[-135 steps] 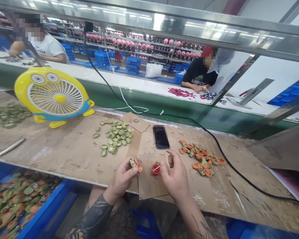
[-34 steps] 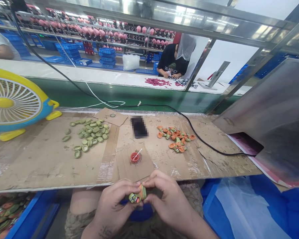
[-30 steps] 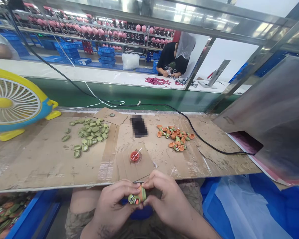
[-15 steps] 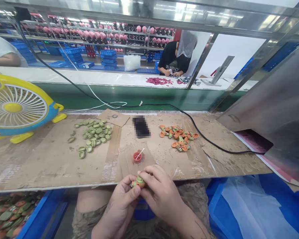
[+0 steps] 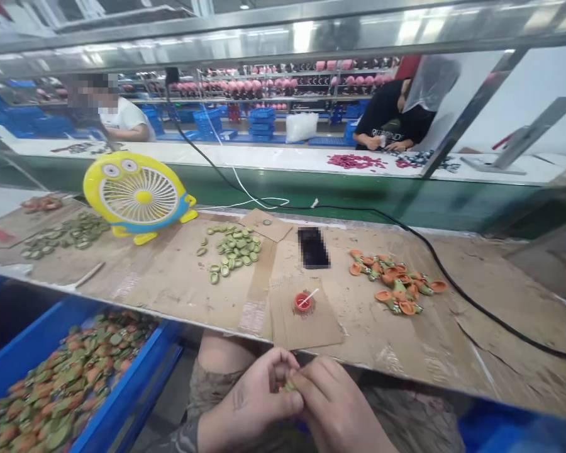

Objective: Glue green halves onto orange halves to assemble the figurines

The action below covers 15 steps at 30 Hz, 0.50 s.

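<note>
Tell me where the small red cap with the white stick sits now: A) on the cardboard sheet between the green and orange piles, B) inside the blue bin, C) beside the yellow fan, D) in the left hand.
A: the small red cap rests on the cardboard sheet, between the green pile and the orange pile.

Bare hands — camouflage shorts

We see a fan, phone, red cap, green parts, orange parts, blue bin.
</note>
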Each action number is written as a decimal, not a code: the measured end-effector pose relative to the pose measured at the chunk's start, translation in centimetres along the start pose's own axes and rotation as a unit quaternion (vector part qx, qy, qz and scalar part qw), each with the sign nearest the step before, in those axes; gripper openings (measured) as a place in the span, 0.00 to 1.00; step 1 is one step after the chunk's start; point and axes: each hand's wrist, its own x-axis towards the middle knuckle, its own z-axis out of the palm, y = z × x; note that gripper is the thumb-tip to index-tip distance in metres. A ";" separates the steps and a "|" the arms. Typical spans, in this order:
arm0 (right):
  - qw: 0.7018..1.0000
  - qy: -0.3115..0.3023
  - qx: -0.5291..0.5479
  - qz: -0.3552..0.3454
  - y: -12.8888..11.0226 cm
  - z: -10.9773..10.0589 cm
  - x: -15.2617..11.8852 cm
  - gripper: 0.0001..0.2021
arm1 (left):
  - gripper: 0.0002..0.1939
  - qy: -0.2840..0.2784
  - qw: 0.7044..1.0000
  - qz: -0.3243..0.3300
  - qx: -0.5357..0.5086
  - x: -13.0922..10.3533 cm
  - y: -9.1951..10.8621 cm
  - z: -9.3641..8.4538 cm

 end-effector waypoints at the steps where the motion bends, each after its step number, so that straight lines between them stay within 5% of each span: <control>1: 1.000 -0.004 -0.001 -0.022 0.0 0.6 0.0 0.10 | 0.28 0.005 1.000 0.000 0.004 -0.6 0.0 -0.2; 4: 0.998 0.011 0.025 -0.049 -0.3 1.9 0.4 0.09 | 0.29 0.011 1.000 -0.014 0.014 -2.2 0.4 -0.7; 10: 0.974 0.057 0.216 0.036 -1.4 1.8 2.3 0.14 | 0.29 0.017 1.000 -0.002 0.015 -3.9 2.7 -1.5; 15: 0.958 0.087 0.270 0.046 -1.4 1.4 2.8 0.13 | 0.27 0.008 0.998 0.017 0.059 -4.4 2.4 -2.0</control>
